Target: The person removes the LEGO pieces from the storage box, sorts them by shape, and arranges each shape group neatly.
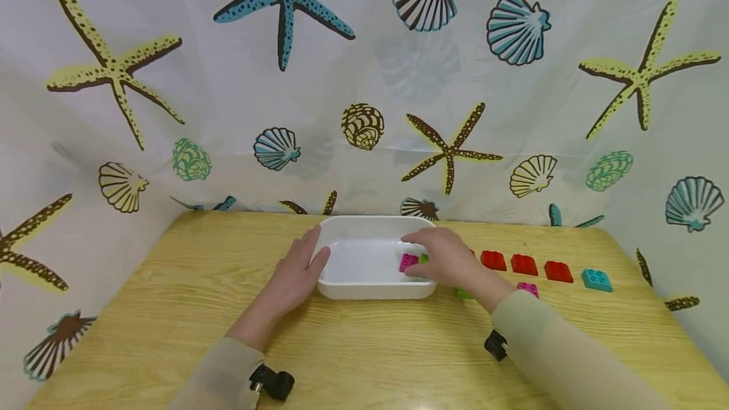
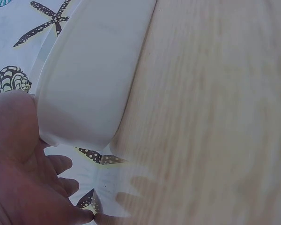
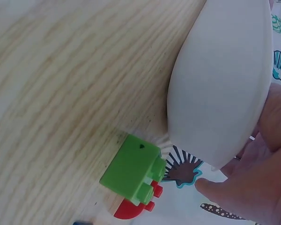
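Note:
A white plastic tub (image 1: 376,291) stands on the wooden table. My left hand (image 1: 293,274) rests against its left end, fingers extended along the outside and the thumb near the rim. The left wrist view shows that hand (image 2: 18,159) beside the tub's wall (image 2: 93,70). Over the tub's right end is my right hand (image 1: 447,257), thumb and fingers spread apart. Inside, near its fingertips, lie a pink toy brick (image 1: 407,262) and a green one (image 1: 424,259), partly hidden by the hand. The tub's wall (image 3: 220,79) hides some of the right fingers (image 3: 253,183).
Right of the tub, several red bricks (image 1: 524,264) form a row ending in a blue brick (image 1: 597,279). A pink brick (image 1: 528,288) lies nearer. Close beside the tub is another green brick (image 3: 133,166). A patterned curtain (image 1: 353,81) hangs behind the table.

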Tool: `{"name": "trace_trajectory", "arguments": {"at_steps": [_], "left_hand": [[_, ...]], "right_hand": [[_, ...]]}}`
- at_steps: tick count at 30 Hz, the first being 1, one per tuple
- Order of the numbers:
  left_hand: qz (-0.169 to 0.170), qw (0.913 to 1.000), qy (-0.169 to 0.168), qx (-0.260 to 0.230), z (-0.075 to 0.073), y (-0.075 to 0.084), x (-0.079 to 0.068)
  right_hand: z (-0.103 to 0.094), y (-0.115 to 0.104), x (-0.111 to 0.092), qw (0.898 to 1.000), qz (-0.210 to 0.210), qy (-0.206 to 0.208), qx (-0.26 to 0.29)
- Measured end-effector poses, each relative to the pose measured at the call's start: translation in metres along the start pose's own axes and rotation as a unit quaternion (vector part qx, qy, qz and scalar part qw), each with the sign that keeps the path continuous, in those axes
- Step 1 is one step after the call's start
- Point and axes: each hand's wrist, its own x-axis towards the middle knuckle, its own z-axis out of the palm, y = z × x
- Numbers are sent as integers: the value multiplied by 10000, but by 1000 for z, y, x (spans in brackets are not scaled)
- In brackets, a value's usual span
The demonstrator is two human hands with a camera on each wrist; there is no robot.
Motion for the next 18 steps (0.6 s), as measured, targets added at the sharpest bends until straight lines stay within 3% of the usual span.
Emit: {"name": "trace_trajectory", "arguments": {"at_steps": [12,18], "left_hand": [[-12,10000,4,-36,-2,2,0],[27,10000,-9,-20,-1,0,0]], "right_hand": [[5,-4,11,9992,213,-235,-240],[10,-3,14,9990,262,-138,-336]]}}
